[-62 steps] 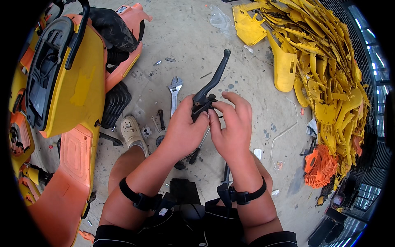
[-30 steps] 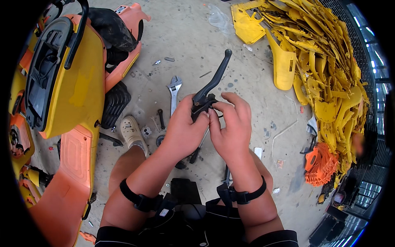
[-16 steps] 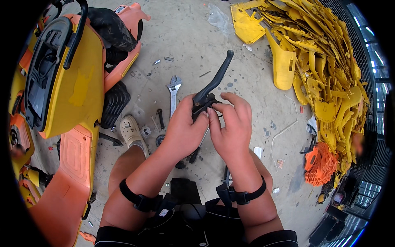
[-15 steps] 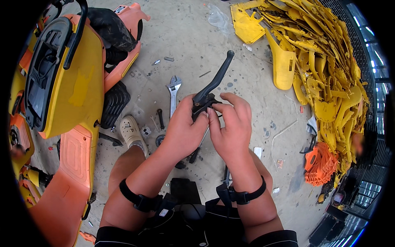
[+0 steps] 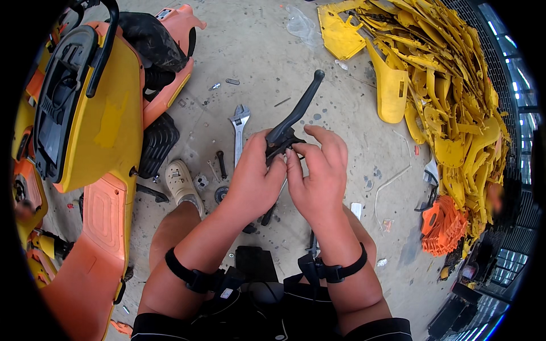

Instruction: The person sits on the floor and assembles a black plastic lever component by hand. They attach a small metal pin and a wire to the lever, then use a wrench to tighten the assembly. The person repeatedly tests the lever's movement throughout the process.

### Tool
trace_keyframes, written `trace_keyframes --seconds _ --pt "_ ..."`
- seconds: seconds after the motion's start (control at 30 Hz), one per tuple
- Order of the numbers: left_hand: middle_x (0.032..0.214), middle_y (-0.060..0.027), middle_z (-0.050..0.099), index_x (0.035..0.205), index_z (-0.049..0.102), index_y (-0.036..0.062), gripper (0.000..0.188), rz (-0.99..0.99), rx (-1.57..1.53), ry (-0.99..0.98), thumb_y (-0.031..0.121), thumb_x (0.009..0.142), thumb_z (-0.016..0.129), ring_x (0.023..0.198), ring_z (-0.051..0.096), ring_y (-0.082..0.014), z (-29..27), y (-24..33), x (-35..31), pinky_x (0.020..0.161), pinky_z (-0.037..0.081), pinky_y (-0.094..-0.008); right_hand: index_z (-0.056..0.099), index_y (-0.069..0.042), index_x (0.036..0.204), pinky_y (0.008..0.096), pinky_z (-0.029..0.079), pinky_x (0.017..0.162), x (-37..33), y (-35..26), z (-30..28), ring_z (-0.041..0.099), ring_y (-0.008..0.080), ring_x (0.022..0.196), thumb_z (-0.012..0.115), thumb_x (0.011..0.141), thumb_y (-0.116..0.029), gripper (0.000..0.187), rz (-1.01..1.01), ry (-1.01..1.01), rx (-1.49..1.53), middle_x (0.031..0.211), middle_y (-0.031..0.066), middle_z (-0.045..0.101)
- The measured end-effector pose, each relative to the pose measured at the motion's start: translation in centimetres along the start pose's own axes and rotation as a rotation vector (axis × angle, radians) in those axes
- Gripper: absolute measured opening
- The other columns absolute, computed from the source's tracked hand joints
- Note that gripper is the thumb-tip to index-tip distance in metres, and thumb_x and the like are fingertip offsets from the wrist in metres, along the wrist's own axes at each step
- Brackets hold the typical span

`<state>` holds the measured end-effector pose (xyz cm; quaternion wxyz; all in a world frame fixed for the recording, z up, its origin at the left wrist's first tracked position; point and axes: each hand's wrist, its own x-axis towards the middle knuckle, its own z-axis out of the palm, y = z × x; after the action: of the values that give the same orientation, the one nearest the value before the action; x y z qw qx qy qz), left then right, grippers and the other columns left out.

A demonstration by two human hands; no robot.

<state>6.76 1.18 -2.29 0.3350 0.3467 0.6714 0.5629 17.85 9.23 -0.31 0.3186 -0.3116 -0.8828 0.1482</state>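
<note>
A black brake lever (image 5: 297,112) is held up before me, its long curved arm pointing away and to the right. My left hand (image 5: 250,182) is closed round its clamp end, the thumb against the near side. At that same end, my right hand (image 5: 319,182) pinches with thumb and forefinger while its other fingers are loosely bent. Whatever small part lies between those fingertips is hidden. On the floor just left of the lever lies a silver adjustable wrench (image 5: 239,125). A dark-handled tool (image 5: 267,217) shows partly beneath my hands.
A yellow and orange scooter body (image 5: 102,136) stands at my left. Yellow plastic panels (image 5: 449,108) are heaped at the right, with stacked orange parts (image 5: 443,227) at their near end. A short black tool (image 5: 221,165) and a black ring (image 5: 220,195) lie near my left shoe (image 5: 180,181).
Hardly anything differs. Both hands keep the same grip on the brake lever, with only a very slight shift of the right fingers.
</note>
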Motion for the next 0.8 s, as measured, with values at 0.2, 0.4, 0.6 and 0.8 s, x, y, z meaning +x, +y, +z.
trace_keyframes --seconds 0.2,0.4,0.6,0.8 --pt "0.115 -0.0154 0.063 0.132 0.048 -0.0015 0.037 0.037 0.083 0.012 0.003 0.096 0.055 0.104 0.063 -0.0208 0.0 -0.5 0.0 0.09 0.05 -0.0344 0.068 -0.005 0.093 0.0446 0.048 0.087 0.1 -1.0 -0.4 0.056 0.0354 0.104 0.074 0.081 -0.009 0.014 0.04 -0.03 -0.125 0.109 0.0124 0.062" --pt "0.117 -0.0174 0.058 0.135 0.045 -0.0002 0.039 0.073 0.172 -0.01 -0.001 0.097 0.054 0.107 0.061 -0.026 0.1 -0.9 -0.1 0.092 0.049 -0.0366 0.067 -0.007 0.092 0.0409 0.05 0.064 -0.3 -1.3 0.0 0.064 0.031 0.073 0.069 0.089 -0.015 0.008 0.215 -0.145 -0.063 0.08 0.0132 0.066" --pt "0.12 -0.0267 0.05 0.13 0.042 -0.0054 0.039 0.101 0.136 -0.036 -0.003 0.093 0.053 0.113 0.052 -0.0438 0.2 -0.2 -0.1 0.098 0.043 -0.0447 0.065 -0.004 0.092 0.0458 0.051 0.058 0.1 -1.3 -0.1 0.066 0.0388 0.065 0.061 0.096 -0.021 0.017 0.516 -0.236 0.212 0.069 0.0169 0.066" --pt "0.121 -0.0271 0.049 0.13 0.042 -0.0054 0.041 0.186 0.184 0.017 -0.005 0.091 0.053 0.114 0.052 -0.0445 0.6 -0.4 -0.1 0.099 0.043 -0.0452 0.066 0.0 0.091 0.0389 0.05 0.057 -0.1 -2.2 0.9 0.067 0.0268 0.062 0.06 0.098 -0.02 0.022 0.747 -0.13 0.439 0.069 0.0161 0.067"
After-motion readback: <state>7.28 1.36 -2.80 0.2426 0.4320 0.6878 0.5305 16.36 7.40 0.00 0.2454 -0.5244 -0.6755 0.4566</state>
